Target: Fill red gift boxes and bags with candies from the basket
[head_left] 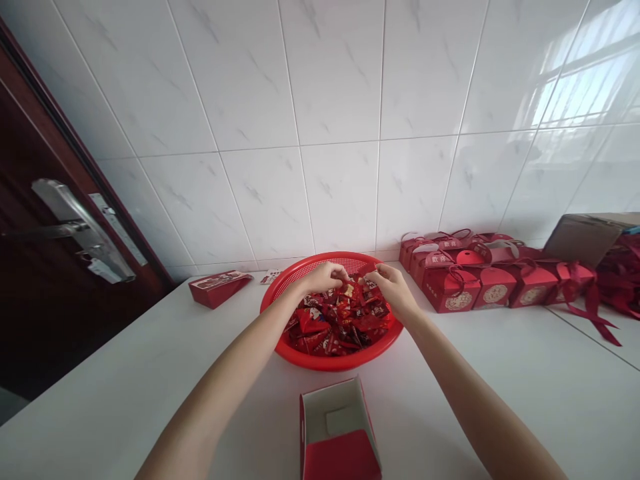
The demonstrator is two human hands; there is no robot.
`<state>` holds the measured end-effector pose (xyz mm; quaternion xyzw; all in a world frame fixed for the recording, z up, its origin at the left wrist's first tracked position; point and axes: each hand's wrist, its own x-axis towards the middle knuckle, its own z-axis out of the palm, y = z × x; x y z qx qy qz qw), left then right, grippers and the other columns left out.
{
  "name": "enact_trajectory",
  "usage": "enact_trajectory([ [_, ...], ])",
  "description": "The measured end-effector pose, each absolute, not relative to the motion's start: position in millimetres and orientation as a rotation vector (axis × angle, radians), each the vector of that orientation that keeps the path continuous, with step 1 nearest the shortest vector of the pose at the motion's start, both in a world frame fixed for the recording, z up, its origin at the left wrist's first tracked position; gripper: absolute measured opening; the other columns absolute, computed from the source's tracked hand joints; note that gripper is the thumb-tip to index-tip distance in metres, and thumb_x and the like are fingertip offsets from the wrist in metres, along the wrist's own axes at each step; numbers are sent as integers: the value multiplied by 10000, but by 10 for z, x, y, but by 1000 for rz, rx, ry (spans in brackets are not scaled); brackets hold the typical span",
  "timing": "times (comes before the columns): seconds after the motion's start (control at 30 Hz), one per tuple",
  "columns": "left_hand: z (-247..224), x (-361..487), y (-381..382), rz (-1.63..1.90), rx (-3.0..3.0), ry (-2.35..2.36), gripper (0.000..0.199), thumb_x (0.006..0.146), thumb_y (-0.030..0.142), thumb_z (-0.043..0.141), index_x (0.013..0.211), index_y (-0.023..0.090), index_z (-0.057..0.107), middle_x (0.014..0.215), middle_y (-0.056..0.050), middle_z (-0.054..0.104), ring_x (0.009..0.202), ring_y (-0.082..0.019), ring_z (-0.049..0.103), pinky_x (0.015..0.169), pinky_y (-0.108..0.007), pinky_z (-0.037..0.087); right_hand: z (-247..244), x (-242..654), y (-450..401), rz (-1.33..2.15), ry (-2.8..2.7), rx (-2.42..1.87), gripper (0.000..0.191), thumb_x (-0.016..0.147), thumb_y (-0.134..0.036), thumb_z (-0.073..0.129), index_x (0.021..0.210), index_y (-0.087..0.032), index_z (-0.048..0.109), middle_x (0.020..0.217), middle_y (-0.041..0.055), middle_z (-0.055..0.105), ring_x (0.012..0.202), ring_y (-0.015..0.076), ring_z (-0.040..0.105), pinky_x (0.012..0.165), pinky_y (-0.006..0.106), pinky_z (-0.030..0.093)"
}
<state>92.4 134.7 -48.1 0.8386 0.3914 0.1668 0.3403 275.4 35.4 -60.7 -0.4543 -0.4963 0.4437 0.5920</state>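
Observation:
A round red plastic basket (330, 363) stands on the white table, filled with red-wrapped sweets (340, 320). Over the back of the heap is my left hand (325, 277), its fingers curled together at the wrappers; what they pinch is too small to make out. My right hand (393, 283) is a little to its right, fingers closed on a red wrapper (367, 269) near the basket's back rim. In front of the basket stands an open red box (343, 457) with a pale inside.
Several filled red gift boxes (495, 287) with ribbons line the wall at right, beside a cardboard box (583, 239) and dark red ribbons (620, 280). A red carton (219, 288) lies left of the basket. A door handle (83, 230) shows far left.

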Motion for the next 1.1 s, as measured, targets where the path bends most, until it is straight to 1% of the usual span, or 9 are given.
enact_trajectory([
  [0.1, -476, 916, 1376, 574, 2140, 918, 196, 673, 124, 574, 834, 151, 684, 920, -56, 754, 872, -188, 696, 813, -302, 533, -628, 2771, 370, 946, -1207, -1072, 182, 711, -377, 642, 683, -209, 576, 647, -7, 614, 662, 175, 570, 610, 288, 437],
  [0.2, -468, 918, 1374, 618, 2101, 830, 202, 675, 150, 609, 856, 149, 700, 906, -47, 758, 854, -185, 697, 817, -311, 538, -628, 2779, 371, 916, -1253, -1087, 238, 723, -412, 639, 657, -210, 531, 625, -26, 552, 629, 148, 509, 588, 271, 387],
  [0.3, -463, 938, 1354, 639, 2055, 750, 192, 684, 162, 639, 864, 147, 702, 883, -41, 756, 843, -179, 698, 828, -317, 539, -614, 2777, 368, 925, -1270, -1104, 291, 705, -425, 656, 635, -215, 467, 607, -50, 474, 592, 122, 439, 571, 264, 343],
  [0.37, -462, 950, 1343, 659, 2026, 721, 197, 685, 169, 664, 876, 144, 703, 882, -44, 756, 841, -178, 701, 834, -321, 538, -605, 2774, 367, 951, -1274, -1111, 315, 689, -433, 674, 636, -219, 449, 602, -59, 438, 588, 118, 419, 567, 263, 330],
  [0.53, -458, 945, 1336, 666, 2024, 718, 246, 681, 236, 755, 902, 137, 714, 911, -69, 763, 855, -193, 707, 833, -335, 541, -614, 2774, 383, 992, -1283, -1137, 280, 683, -435, 680, 684, -217, 503, 645, -44, 480, 631, 131, 456, 581, 261, 349],
  [0.7, -461, 945, 1334, 680, 2024, 735, 283, 663, 306, 818, 865, 135, 718, 890, -71, 760, 854, -200, 705, 839, -346, 542, -650, 2793, 421, 1041, -1254, -1107, 273, 671, -434, 707, 682, -221, 536, 675, -15, 547, 685, 160, 521, 605, 275, 379],
  [0.8, -468, 949, 1336, 672, 2024, 736, 276, 675, 324, 818, 851, 136, 719, 867, -66, 754, 818, -191, 699, 809, -338, 545, -661, 2806, 427, 1075, -1264, -1062, 314, 682, -476, 729, 689, -220, 547, 677, -19, 561, 675, 160, 532, 613, 282, 396],
  [0.97, -489, 943, 1358, 693, 2057, 750, 290, 686, 358, 807, 848, 135, 717, 877, -68, 747, 820, -191, 687, 778, -331, 541, -672, 2812, 423, 1126, -1362, -1024, 366, 669, -526, 766, 738, -208, 598, 662, -26, 578, 656, 155, 543, 605, 277, 412],
  [1.1, -490, 951, 1364, 775, 2109, 774, 280, 689, 358, 805, 848, 145, 715, 892, -66, 743, 851, -189, 678, 813, -331, 534, -683, 2806, 427, 1134, -1339, -997, 403, 655, -547, 780, 713, -205, 576, 641, -32, 567, 638, 148, 532, 593, 271, 409],
])
